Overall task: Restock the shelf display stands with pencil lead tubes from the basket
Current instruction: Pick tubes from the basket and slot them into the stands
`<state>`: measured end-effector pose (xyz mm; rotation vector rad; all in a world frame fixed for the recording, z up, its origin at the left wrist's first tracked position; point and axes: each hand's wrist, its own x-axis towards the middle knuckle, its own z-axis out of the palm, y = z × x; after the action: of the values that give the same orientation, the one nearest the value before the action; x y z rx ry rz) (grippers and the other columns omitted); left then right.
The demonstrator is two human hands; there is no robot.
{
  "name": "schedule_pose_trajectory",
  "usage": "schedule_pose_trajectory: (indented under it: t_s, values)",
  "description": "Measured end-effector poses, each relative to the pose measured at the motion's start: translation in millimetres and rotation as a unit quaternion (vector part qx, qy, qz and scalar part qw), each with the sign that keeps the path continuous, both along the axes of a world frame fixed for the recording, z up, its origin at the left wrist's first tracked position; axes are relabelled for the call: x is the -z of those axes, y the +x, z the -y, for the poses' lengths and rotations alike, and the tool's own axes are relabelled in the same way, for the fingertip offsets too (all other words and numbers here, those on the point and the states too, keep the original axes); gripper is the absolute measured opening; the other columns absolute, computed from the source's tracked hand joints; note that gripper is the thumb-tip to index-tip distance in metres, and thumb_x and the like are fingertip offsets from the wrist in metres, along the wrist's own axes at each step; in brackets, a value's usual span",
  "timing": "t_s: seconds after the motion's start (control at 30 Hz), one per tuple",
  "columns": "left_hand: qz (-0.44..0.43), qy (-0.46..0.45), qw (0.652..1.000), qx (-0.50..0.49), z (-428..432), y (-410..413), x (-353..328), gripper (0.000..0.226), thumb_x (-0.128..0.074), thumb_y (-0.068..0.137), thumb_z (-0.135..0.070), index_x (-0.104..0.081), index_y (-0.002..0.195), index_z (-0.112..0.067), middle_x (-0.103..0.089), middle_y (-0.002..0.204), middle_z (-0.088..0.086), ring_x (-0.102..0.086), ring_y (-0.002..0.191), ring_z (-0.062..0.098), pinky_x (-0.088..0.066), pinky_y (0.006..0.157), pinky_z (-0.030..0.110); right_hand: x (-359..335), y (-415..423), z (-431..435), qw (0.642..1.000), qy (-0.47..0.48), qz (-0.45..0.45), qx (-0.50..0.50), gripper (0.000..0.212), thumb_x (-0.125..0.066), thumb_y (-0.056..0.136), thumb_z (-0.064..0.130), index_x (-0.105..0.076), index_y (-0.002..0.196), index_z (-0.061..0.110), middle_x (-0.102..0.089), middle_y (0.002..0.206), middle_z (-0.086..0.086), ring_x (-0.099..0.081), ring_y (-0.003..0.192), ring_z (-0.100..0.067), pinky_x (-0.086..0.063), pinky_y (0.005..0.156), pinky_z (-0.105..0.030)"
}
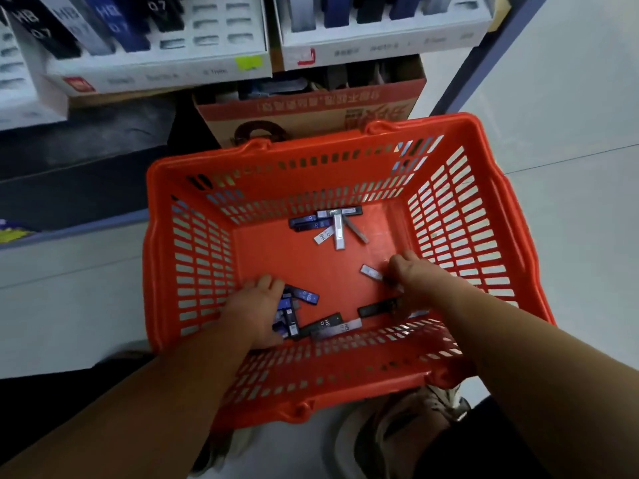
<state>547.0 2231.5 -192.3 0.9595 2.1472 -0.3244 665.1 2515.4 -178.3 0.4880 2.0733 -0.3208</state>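
An orange plastic basket [460,216] sits on the floor below me, with pencil lead tubes scattered on its bottom. A cluster of blue, white and grey tubes [332,224] lies at the far side. My left hand [257,309] is down in the near left corner, gripping several blue tubes [288,316]. My right hand [413,276] is at the right side, pinching a white tube [370,272], with a black tube [378,307] just below it. Black and white tubes [332,326] lie by the near wall. White display stands [166,63] with tubes stand on the shelf above.
A second white display stand [380,39] stands at the upper right. A cardboard box [311,112] with red print stands behind the basket under the shelf. A blue shelf post [484,53] runs at the right. Pale floor lies on both sides; my shoes [397,433] are under the basket.
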Motion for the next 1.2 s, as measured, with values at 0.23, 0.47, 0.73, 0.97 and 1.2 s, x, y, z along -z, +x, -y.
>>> schedule_pose_trajectory:
  t_s: [0.23,0.47,0.73,0.97,1.2]
  values:
    - [-0.023,0.092,0.985,-0.142,-4.4,-4.4,12.3,0.082,-0.080,0.079,-0.052,-0.038,0.142,-0.020,-0.044,0.135,0.003,-0.049,0.126,0.026,-0.050,0.100,0.041,15.2,-3.1,-6.5,0.992,0.008,-0.032,-0.121,0.135,-0.099,0.056,0.042,-0.012,0.158,0.025,-0.038,0.148,-0.011,-0.061,0.121,-0.034,-0.057,0.096,-0.042]
    - [-0.063,0.101,0.974,-0.193,-12.4,0.1,19.3,0.087,-0.073,0.082,-0.063,-0.036,0.148,-0.020,-0.042,0.140,0.005,-0.046,0.129,0.028,-0.050,0.098,0.042,22.4,-6.1,-9.5,0.995,0.007,-0.097,0.037,0.073,-0.076,0.087,0.047,-0.041,0.146,0.020,-0.059,0.131,-0.010,-0.062,0.117,-0.030,-0.053,0.097,-0.042]
    - [-0.012,0.008,0.986,-0.165,-44.8,32.3,15.6,0.165,-0.064,0.037,-0.102,0.034,0.153,-0.038,0.018,0.169,0.004,-0.002,0.154,0.038,-0.021,0.117,0.063,15.7,-15.0,-5.1,0.933,-0.051,-0.093,0.343,0.097,-0.085,0.076,0.056,-0.038,0.150,0.015,-0.056,0.142,-0.011,-0.057,0.130,-0.035,-0.052,0.105,-0.051]
    - [-0.068,0.054,0.985,-0.147,-44.8,19.0,21.6,0.144,-0.053,0.054,-0.102,0.023,0.158,-0.039,0.007,0.170,0.000,-0.009,0.152,0.033,-0.030,0.110,0.060,20.5,-15.1,25.7,0.994,0.034,-0.005,0.106,0.146,-0.093,0.052,0.065,-0.003,0.158,0.019,-0.031,0.152,-0.017,-0.047,0.138,-0.041,-0.050,0.107,-0.053]
    - [-0.111,0.111,0.959,-0.237,-40.4,-3.5,26.9,0.141,-0.057,0.058,-0.098,0.013,0.162,-0.032,-0.007,0.169,0.005,-0.022,0.149,0.032,-0.038,0.111,0.053,30.5,-25.3,5.4,0.979,0.019,-0.103,0.176,0.095,-0.086,0.077,0.047,-0.029,0.147,0.018,-0.055,0.135,-0.014,-0.061,0.120,-0.033,-0.053,0.100,-0.046]
